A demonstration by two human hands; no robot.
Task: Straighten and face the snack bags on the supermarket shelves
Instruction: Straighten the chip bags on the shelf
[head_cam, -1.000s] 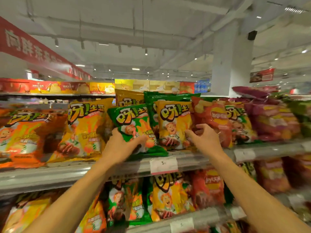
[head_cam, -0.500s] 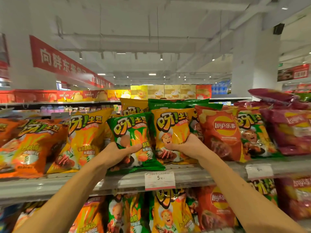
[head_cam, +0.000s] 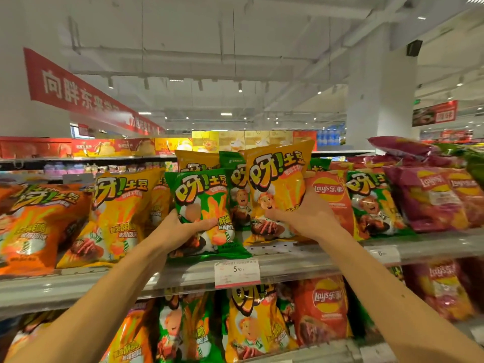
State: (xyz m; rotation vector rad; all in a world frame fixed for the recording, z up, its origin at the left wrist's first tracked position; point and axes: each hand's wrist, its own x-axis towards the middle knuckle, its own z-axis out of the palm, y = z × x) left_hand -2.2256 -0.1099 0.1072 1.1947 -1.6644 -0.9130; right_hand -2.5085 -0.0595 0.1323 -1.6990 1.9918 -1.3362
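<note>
On the top shelf [head_cam: 288, 260] a green snack bag [head_cam: 207, 195] leans forward at the front edge, and my left hand [head_cam: 180, 229] grips its lower left part. My right hand [head_cam: 306, 216] grips a yellow snack bag [head_cam: 277, 179] by its lower right side and holds it tilted, raised off the shelf above its neighbours. Another green bag [head_cam: 237, 197] stands behind, between the two. A red Lay's bag [head_cam: 332, 200] stands just right of my right hand.
Yellow [head_cam: 123, 213] and orange [head_cam: 39, 226] bags lean at the left, a green bag [head_cam: 372, 203] and purple Lay's bags [head_cam: 429, 197] at the right. A price tag [head_cam: 237, 272] hangs on the shelf edge. The lower shelf holds more bags [head_cam: 254, 326].
My right hand has lifted the yellow bag up and tilted it to the right. My left hand stays on the green bag. The view has moved closer to the shelf.
</note>
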